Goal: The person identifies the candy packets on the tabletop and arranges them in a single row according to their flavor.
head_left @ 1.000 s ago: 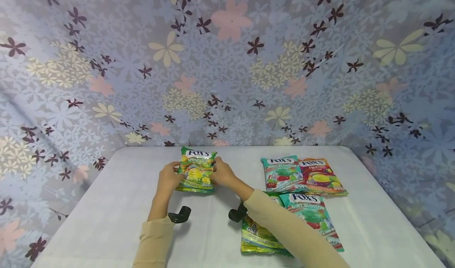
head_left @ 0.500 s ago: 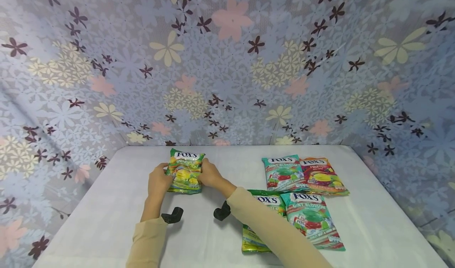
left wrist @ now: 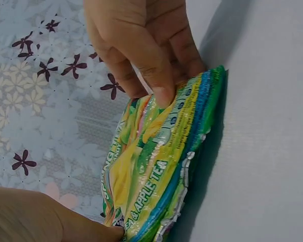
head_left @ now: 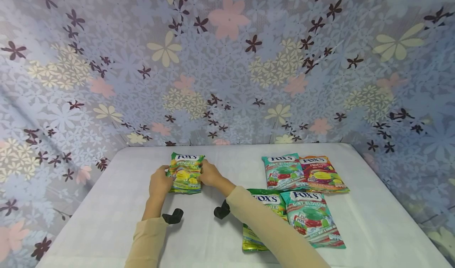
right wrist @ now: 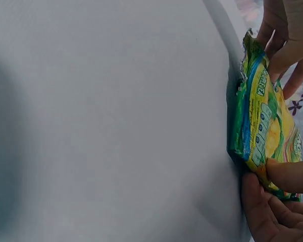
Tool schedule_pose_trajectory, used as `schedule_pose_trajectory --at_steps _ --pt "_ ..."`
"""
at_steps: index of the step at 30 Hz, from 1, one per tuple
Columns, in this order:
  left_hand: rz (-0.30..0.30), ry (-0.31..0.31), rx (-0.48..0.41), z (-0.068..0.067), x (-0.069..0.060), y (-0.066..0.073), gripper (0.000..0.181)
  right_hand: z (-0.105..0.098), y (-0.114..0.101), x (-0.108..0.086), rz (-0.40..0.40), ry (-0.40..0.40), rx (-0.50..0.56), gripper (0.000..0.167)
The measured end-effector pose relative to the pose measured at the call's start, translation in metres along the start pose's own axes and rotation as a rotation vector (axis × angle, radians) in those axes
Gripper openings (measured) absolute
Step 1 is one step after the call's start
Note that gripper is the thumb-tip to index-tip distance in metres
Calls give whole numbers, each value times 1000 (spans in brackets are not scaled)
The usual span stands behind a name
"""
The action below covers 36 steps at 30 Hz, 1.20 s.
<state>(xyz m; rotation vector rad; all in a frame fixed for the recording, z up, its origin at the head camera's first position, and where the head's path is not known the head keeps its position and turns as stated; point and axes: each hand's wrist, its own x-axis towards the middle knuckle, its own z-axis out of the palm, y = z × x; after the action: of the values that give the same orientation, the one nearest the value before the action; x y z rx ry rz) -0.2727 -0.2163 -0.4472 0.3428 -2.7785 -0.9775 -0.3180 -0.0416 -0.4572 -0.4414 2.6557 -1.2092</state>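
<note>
A green and yellow candy bag labelled Fox's Spring Tea [head_left: 185, 175] is at the table's back left, between my two hands. My left hand [head_left: 160, 183] grips its left side, and my right hand [head_left: 210, 175] pinches its right side. In the right wrist view, the right thumb [right wrist: 290, 175] lies on the bag's printed face with fingers beneath the edge. The left wrist view shows the bag's lower seam [left wrist: 184, 176] near the white cloth; whether the whole bag lies flat, I cannot tell.
At the right lie a Mint Blossom bag [head_left: 283, 172], a Fruits bag [head_left: 322, 175], a second Mint Blossom bag [head_left: 313, 218] and another Spring Tea bag [head_left: 250, 240], partly under my right sleeve. A floral curtain [head_left: 227, 82] stands behind the white table [head_left: 106, 220].
Both hands have moved the Spring Tea bag to the left, mostly in the first half second. Since then its top edge has dipped slightly. The other bags stay put.
</note>
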Motion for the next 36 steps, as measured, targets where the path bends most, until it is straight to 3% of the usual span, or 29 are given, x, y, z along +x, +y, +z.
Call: schedule_pose_trajectory --at_steps 3,10,14,21,26,31,36 --pt "-4 -9 12 2 0 -2 47 1 0 0 2 4 4 53" --pt "7 -7 20 3 -2 -4 46 -1 3 1 105 -20 214 47" --pt "14 -5 22 3 -3 -4 45 -2 3 0 110 -30 252 47" --pt "38 11 37 4 -4 -7 42 -8 1 -7 94 -32 209 53" --pt "43 25 61 2 -6 -2 44 -15 2 -15 32 -45 137 53" --pt "96 68 87 1 -13 12 46 -27 0 -27 -42 -44 14 50" --pt "175 65 56 3 -29 33 46 -44 -1 -45 -98 -69 -48 50"
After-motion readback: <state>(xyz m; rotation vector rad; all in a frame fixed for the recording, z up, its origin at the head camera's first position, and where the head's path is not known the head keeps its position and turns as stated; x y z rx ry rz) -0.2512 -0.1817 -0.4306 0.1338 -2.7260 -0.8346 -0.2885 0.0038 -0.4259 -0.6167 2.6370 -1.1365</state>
